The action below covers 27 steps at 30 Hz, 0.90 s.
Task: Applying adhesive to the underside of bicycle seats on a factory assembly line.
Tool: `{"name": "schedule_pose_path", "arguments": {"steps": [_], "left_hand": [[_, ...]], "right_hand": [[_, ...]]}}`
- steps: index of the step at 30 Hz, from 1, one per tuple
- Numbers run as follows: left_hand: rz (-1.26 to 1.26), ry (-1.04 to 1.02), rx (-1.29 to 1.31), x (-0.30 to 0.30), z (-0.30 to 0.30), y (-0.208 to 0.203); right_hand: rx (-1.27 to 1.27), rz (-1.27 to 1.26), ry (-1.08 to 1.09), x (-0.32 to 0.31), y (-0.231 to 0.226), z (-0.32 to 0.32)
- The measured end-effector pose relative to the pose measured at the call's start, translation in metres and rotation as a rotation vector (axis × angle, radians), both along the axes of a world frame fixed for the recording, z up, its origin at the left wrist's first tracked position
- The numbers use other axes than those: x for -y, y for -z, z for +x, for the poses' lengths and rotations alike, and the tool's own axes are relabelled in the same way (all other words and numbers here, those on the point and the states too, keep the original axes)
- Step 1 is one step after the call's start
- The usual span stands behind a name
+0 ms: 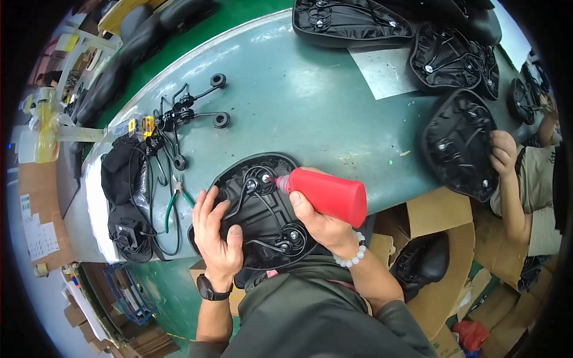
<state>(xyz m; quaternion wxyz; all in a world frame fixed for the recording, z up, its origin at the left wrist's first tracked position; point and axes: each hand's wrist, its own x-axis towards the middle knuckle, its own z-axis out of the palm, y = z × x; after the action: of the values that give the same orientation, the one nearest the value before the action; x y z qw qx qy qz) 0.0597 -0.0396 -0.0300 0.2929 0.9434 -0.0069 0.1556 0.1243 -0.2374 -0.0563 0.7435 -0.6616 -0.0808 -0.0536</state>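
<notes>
Probably dabbing a bolt (265, 178)

Holding red bottle (331, 196) in right hand (322, 224), over upturned black seat (255, 219) on the surface (304, 119). Resting left hand (217, 240), fingers wide, on seat's left side. Hard to see any drop. Next, needing a steady squeeze.

Workshop | long green workbench (298, 113) | several black seats (256, 212) | pliers (177, 187) | open cardboard box (440, 213)

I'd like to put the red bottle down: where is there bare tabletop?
Between the black metal brackets and the co-worker's seat, the table is largely bare. Crowded: left, around the green-handled pliers; top right, around the upturned seats.
</notes>
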Motion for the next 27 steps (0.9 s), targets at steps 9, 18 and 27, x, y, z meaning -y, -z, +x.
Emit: {"name": "schedule_pose_path", "arguments": {"steps": [9, 18, 27], "left_hand": [[0.024, 0.005, -0.027, 0.001, -0.003, -0.003], [-0.015, 0.017, -0.013, 0.002, -0.002, -0.001], [0.009, 0.017, 0.005, 0.002, -0.003, 0.002]], "right_hand": [[0.174, -0.158, 0.027, 0.000, 0.000, 0.000], [-0.057, 0.069, -0.012, 0.033, -0.017, -0.033], [-0.018, -0.155, -0.057, 0.045, -0.020, -0.037]]}}
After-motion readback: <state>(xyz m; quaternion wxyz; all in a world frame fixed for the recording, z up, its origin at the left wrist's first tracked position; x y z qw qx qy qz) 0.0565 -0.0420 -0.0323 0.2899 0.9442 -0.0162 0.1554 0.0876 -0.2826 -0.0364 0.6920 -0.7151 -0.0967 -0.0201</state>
